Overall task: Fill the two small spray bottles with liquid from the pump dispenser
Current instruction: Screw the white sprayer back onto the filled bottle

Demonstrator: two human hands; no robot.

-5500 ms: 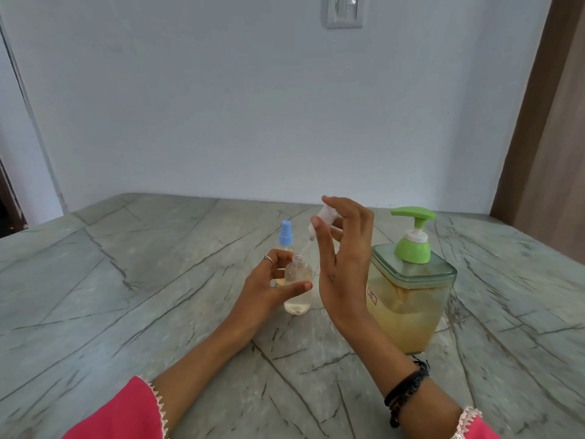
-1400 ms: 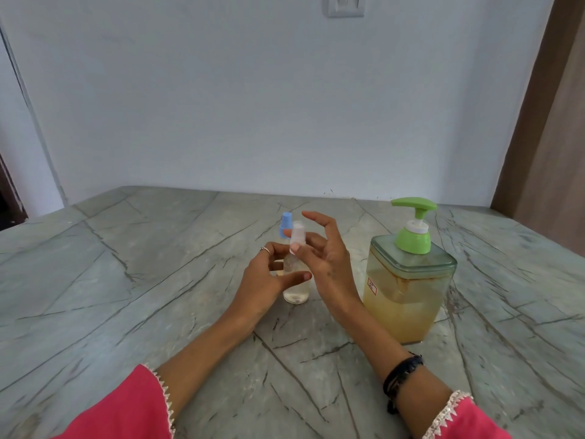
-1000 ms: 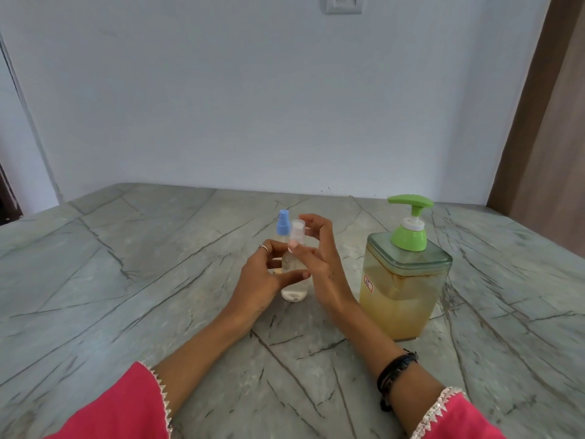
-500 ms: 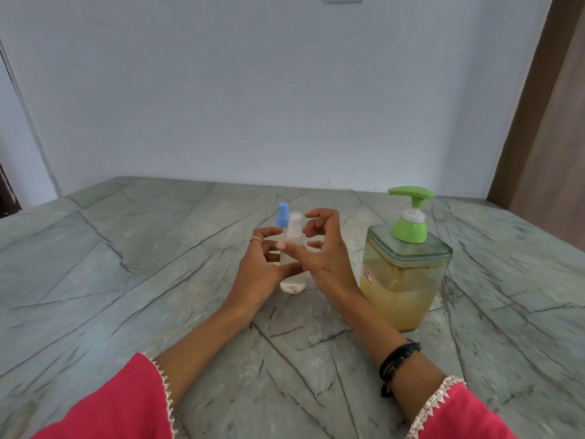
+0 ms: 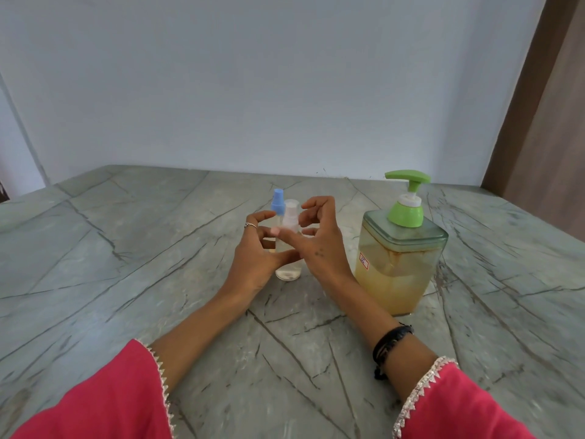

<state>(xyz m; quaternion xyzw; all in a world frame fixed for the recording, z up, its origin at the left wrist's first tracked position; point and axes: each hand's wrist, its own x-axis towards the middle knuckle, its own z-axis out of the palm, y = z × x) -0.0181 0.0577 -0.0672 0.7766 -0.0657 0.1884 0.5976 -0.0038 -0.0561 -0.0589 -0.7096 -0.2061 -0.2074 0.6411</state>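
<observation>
Seemingly at the recapping step, the left hand [image 5: 258,258] grips the small clear plastic spray bottle [image 5: 288,248] upright on the grey marble table [image 5: 126,248] while the right hand [image 5: 316,239] pinches its white sprayer top [image 5: 290,213], which next needs tightening.

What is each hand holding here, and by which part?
Left hand grips the clear spray bottle round its body; right hand pinches its white spray cap.

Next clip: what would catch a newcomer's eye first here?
The green-topped pump dispenser of yellowish liquid stands out at right on the marble table. At centre, both hands, left hand and right hand, work at a clear spray bottle, a blue-capped spray bottle just behind.
</observation>
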